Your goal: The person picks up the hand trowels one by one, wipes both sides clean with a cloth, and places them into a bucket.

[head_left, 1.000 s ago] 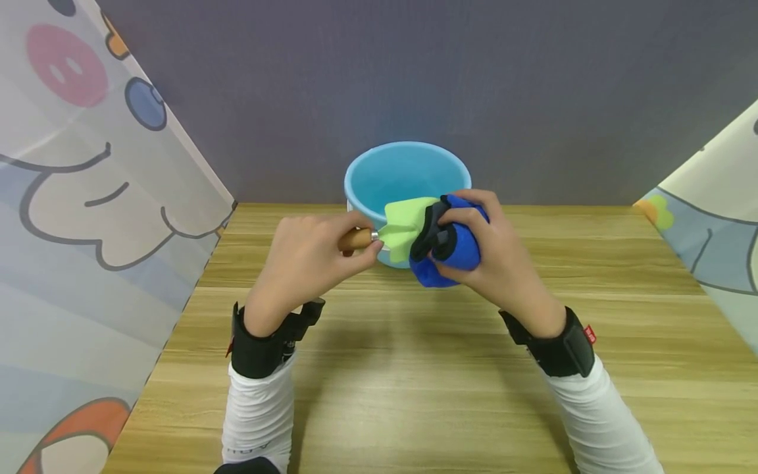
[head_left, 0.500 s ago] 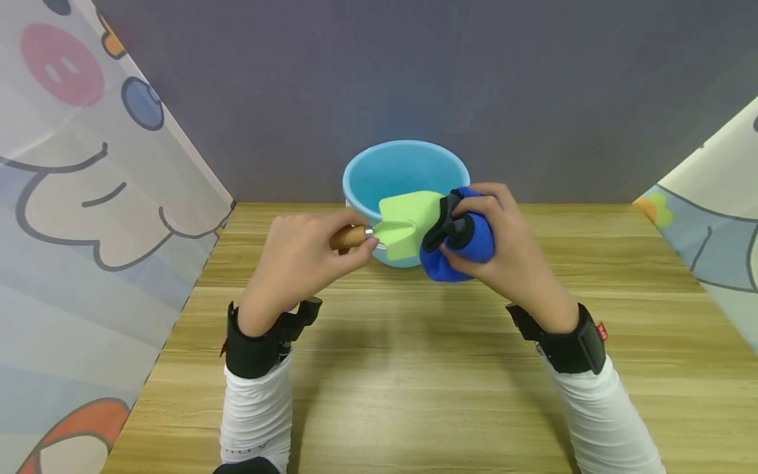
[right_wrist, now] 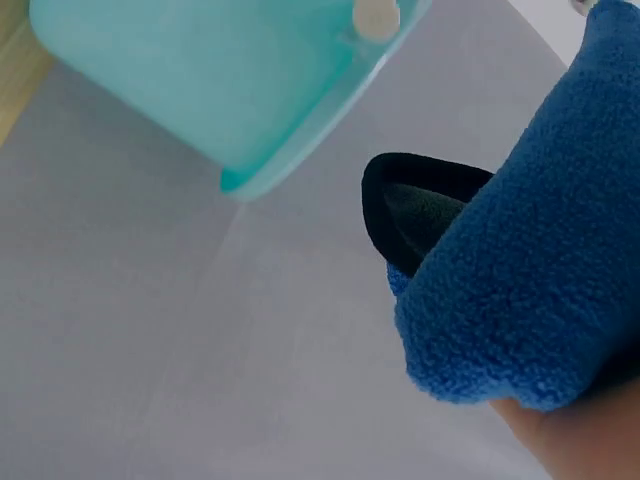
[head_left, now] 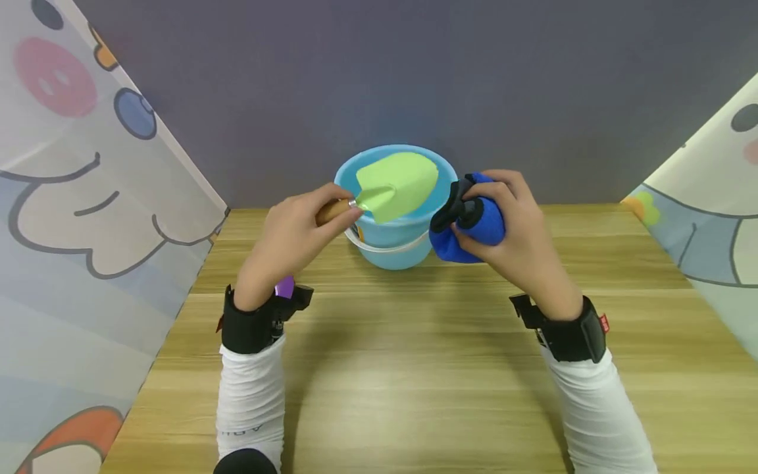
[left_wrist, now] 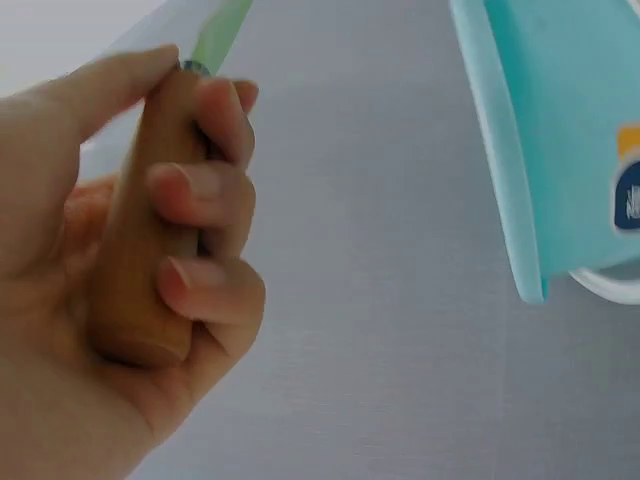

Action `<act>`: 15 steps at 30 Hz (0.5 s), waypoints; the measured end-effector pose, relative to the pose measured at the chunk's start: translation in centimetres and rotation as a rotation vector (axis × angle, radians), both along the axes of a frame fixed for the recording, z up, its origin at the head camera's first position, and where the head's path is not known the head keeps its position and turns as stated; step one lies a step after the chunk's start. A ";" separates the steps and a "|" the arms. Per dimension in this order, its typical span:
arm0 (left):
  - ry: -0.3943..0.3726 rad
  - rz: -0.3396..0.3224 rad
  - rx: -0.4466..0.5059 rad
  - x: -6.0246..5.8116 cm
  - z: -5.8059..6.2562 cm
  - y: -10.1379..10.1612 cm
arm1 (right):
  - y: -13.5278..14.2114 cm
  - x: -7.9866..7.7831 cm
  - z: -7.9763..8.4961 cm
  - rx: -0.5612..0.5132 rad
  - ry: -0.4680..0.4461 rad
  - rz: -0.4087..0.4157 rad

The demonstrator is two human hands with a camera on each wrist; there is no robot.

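Observation:
A hand trowel with a light green blade (head_left: pixel 398 185) and a wooden handle (left_wrist: pixel 150 230) is in my left hand (head_left: pixel 290 234). The left wrist view shows the fingers curled round the handle, the thumb near the metal collar. In the head view the blade lies over the mouth of a light blue bucket (head_left: pixel 391 260). My right hand (head_left: pixel 515 230) grips a bunched blue cloth (right_wrist: pixel 520 230) with black edging, to the right of the bucket. Cloth and blade are apart. Most of the right hand is hidden behind the cloth in the right wrist view.
The bucket stands on a wood-grain table (head_left: pixel 391 368), close to a grey back wall (head_left: pixel 391 72). Its white handle (head_left: pixel 393 249) hangs down at the front. Printed cartoon panels flank the table, one on the left (head_left: pixel 77 230) and one on the right (head_left: pixel 716 217).
The trowel has moved up and left, away from the cloth, and its blade has turned to face more upward over the bucket. The right hand has drawn slightly right with the cloth.

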State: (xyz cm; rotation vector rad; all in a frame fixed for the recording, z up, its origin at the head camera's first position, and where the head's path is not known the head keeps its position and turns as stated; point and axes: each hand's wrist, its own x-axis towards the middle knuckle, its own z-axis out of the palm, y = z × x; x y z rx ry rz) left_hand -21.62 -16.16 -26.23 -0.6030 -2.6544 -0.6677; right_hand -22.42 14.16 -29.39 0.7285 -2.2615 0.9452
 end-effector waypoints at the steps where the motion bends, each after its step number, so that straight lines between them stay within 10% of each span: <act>1: -0.025 0.002 0.005 -0.7 0.1 -0.1 | 0.2 0.0 0.1 -0.011 0.000 -0.009; 8: -0.135 -0.027 -0.125 -7.3 0.0 1.6 | 1.1 0.0 0.7 -0.035 -0.024 -0.043; 15: -0.175 -0.006 -0.346 -10.9 -2.4 4.1 | 1.2 0.0 0.7 -0.024 -0.026 -0.041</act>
